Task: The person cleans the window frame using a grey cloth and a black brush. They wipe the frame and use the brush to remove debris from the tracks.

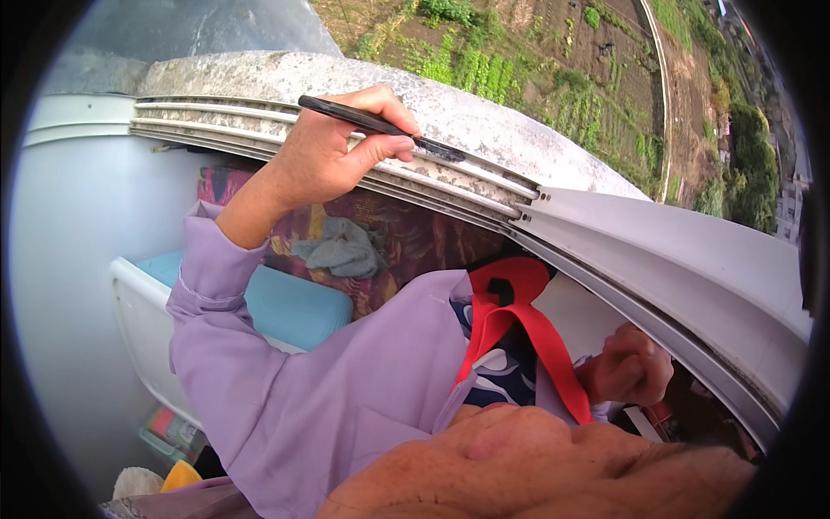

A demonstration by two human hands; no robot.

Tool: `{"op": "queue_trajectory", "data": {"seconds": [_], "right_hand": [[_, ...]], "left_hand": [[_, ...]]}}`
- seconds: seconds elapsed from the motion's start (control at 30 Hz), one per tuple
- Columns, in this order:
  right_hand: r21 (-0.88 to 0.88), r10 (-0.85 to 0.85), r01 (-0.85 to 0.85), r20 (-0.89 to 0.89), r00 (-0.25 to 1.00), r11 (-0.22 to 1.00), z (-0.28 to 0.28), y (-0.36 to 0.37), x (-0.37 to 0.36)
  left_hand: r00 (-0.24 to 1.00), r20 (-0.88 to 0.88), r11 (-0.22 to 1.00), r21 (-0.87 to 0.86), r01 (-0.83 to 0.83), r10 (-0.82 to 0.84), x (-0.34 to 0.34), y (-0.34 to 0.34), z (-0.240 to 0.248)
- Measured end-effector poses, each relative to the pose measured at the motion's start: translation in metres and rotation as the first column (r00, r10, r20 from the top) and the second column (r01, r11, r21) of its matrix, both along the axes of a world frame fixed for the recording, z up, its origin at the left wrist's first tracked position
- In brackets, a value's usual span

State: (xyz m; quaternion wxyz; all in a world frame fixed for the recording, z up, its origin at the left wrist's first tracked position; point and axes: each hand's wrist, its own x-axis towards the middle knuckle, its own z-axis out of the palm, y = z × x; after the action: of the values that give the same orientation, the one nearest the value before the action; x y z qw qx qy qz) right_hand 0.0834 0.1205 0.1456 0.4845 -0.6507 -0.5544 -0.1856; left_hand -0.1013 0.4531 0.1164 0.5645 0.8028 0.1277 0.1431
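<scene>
My left hand [324,151] pinches the black handle of a slim brush [359,115] between thumb and fingers. The brush's dark bristle end lies against the white window track [484,183], whose grooves look dirty. Pitted, stained stone forms the outer sill [519,130] just beyond the track. At the right, below the frame, my right hand [635,365] is closed with its fingers curled in. What it holds, if anything, is hidden. A red strap [553,346] hangs beside that hand.
A white sliding window frame [666,246] runs along the right. Below the track lie a grey cloth [341,246] on patterned fabric and a light-blue lidded box [298,303]. A white wall [78,233] stands at the left. Garden plots [553,78] spread far below outside.
</scene>
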Motion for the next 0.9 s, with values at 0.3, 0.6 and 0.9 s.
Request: {"op": "queue_trajectory", "data": {"seconds": [0.3, 0.6, 0.9], "right_hand": [[0.073, 0.006, -0.005, -0.016, 1.0, 0.997, -0.007, -0.008, 0.007], [0.083, 0.053, -0.044, -0.1, 0.994, 0.996, -0.009, -0.017, 0.009], [0.118, -0.042, 0.068, -0.213, 0.976, 0.991, -0.012, -0.011, -0.004]], "left_hand": [[0.998, 0.03, 0.998, 0.021, -0.058, 0.057, -0.024, 0.014, 0.008], [0.985, 0.157, 0.982, -0.186, -0.044, 0.073, -0.008, -0.001, 0.014], [0.988, 0.135, 0.945, -0.324, -0.033, 0.081, -0.007, 0.006, 0.001]]}}
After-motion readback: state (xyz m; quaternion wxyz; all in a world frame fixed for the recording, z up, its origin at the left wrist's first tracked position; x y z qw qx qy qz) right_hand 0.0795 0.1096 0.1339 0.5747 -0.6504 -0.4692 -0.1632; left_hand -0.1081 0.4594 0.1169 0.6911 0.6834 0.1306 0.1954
